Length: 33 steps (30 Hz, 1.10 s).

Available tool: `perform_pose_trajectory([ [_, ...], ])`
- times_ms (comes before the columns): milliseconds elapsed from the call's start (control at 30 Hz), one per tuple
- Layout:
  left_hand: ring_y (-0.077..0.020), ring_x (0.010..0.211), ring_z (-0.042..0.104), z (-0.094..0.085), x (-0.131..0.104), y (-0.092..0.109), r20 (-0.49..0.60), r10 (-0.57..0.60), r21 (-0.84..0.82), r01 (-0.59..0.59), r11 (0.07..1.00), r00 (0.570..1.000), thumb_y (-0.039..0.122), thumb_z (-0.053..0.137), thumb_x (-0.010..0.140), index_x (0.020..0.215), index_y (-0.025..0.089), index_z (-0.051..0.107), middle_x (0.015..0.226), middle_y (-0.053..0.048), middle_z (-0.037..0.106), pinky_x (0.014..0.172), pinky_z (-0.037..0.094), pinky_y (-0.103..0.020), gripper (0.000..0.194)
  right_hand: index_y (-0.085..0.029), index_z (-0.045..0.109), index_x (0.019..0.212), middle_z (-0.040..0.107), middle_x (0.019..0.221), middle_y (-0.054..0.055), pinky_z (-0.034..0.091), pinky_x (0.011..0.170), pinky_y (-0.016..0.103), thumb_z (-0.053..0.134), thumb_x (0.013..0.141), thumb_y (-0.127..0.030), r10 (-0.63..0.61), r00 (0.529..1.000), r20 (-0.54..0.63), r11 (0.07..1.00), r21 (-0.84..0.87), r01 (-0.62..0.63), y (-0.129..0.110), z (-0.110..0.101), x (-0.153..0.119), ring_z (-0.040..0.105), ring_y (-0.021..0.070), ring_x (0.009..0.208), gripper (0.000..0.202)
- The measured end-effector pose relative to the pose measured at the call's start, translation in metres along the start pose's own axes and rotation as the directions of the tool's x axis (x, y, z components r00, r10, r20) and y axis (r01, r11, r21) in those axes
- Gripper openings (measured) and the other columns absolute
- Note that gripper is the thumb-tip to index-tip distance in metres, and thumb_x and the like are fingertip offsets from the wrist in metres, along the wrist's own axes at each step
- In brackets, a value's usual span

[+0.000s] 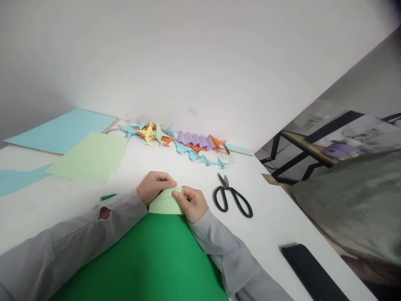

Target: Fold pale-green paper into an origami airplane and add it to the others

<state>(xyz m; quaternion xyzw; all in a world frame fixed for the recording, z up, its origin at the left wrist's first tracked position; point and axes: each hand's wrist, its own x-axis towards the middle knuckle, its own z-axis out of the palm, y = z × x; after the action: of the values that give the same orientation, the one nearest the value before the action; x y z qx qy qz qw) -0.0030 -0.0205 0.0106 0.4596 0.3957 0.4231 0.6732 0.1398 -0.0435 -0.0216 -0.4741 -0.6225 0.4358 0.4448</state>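
Observation:
Between my two hands is a piece of light green paper (165, 204), folded, its top edge pinched and its wide lower edge towards me. My left hand (153, 186) grips it at the upper left with thumb and fingers closed. My right hand (194, 204) pinches it at the upper right, the thumb lying across the front. The fingertips of both hands almost meet at the top of the paper. Behind and below it spreads a bright green surface (147, 255) near my body. Fingers partly hide the fold.
Black-handled scissors (233, 194) lie right of my hands, blades slightly apart. Folded paper figures (153, 133) and a purple pleated strip (196, 140) line the wall. Light green sheets (90, 159) and a blue sheet (62, 129) lie left. A black flat object (311, 271) sits front right.

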Motion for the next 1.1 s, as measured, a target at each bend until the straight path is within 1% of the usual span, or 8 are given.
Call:
perform_pose_trajectory([
  [133,-0.0058,0.045,0.040,0.000,0.000,-0.002,-0.019,0.073,0.032,-0.073,0.997,0.997,0.027,0.072,0.053,0.051,0.011,0.059,0.045,0.004,0.051,0.046,0.030,-0.020,0.021,-0.018,0.039,0.043,0.029,0.037,-0.008,0.017,0.036,0.020,0.061,0.066,-0.048,0.049,0.998,-0.039,0.996,0.075,-0.046,-0.009,-0.001,-0.001,0.024,0.0037,0.036,0.044],
  [300,-0.0074,0.046,0.046,0.000,0.002,-0.008,-0.076,0.061,-0.041,-0.065,0.997,0.995,0.030,0.071,0.056,0.057,0.013,0.060,0.050,0.003,0.055,0.047,0.036,-0.022,0.020,-0.015,0.056,0.054,0.050,0.035,-0.004,0.028,0.032,0.020,0.069,0.060,-0.043,0.181,0.982,-0.054,0.955,0.246,-0.163,-0.013,-0.005,-0.001,0.041,0.0075,0.029,0.031],
  [467,-0.0076,0.038,0.045,0.000,0.003,-0.009,-0.041,0.079,-0.055,-0.081,0.995,0.996,0.031,0.072,0.053,0.055,0.012,0.058,0.043,0.002,0.053,0.040,0.036,-0.022,0.024,-0.014,0.059,0.055,0.053,0.040,-0.004,0.033,0.034,0.021,0.078,0.048,-0.033,0.229,0.948,-0.222,0.906,0.405,-0.124,-0.003,-0.008,0.008,0.044,0.0074,0.035,0.028],
  [600,-0.0080,0.036,0.046,-0.001,0.004,-0.008,-0.033,0.088,-0.036,-0.089,0.995,0.996,0.031,0.073,0.053,0.058,0.012,0.057,0.042,0.002,0.053,0.039,0.037,-0.022,0.025,-0.013,0.060,0.055,0.063,0.051,0.001,0.044,0.044,0.026,0.079,0.048,-0.031,0.272,0.939,-0.212,0.815,0.569,-0.108,-0.002,-0.007,0.011,0.054,0.0124,0.043,0.027],
  [700,-0.0082,0.036,0.048,-0.001,0.005,-0.009,-0.021,0.083,-0.029,-0.084,0.996,0.996,0.034,0.073,0.053,0.059,0.012,0.057,0.043,0.002,0.053,0.039,0.039,-0.022,0.028,-0.013,0.063,0.059,0.065,0.056,0.002,0.046,0.047,0.026,0.079,0.048,-0.031,0.254,0.943,-0.216,0.843,0.527,-0.107,-0.004,-0.006,0.009,0.056,0.0133,0.048,0.026],
  [833,-0.0092,0.036,0.050,-0.001,0.003,-0.008,0.042,0.063,0.090,-0.067,0.994,0.997,0.035,0.074,0.053,0.061,0.011,0.056,0.042,0.001,0.056,0.039,0.039,-0.021,0.031,-0.013,0.062,0.055,0.061,0.049,0.000,0.041,0.042,0.023,0.080,0.046,-0.031,0.206,0.951,-0.230,0.917,0.385,-0.106,-0.004,-0.005,0.007,0.051,0.0109,0.044,0.027],
  [967,-0.0089,0.037,0.050,-0.001,0.002,-0.006,0.083,0.051,0.135,-0.062,0.989,0.995,0.037,0.074,0.054,0.061,0.011,0.057,0.041,0.001,0.055,0.041,0.040,-0.021,0.032,-0.012,0.063,0.057,0.064,0.054,0.002,0.042,0.044,0.025,0.078,0.048,-0.034,0.215,0.953,-0.215,0.918,0.377,-0.122,0.000,-0.006,0.007,0.053,0.0121,0.046,0.028],
  [1100,-0.0085,0.040,0.050,-0.002,0.002,-0.005,0.138,0.075,0.122,-0.092,0.988,0.988,0.036,0.075,0.053,0.055,0.012,0.057,0.044,0.001,0.055,0.043,0.040,-0.021,0.030,-0.013,0.062,0.057,0.063,0.051,0.001,0.040,0.043,0.024,0.079,0.047,-0.032,0.215,0.966,-0.145,0.896,0.423,-0.136,0.002,-0.008,0.008,0.052,0.0118,0.044,0.028],
])
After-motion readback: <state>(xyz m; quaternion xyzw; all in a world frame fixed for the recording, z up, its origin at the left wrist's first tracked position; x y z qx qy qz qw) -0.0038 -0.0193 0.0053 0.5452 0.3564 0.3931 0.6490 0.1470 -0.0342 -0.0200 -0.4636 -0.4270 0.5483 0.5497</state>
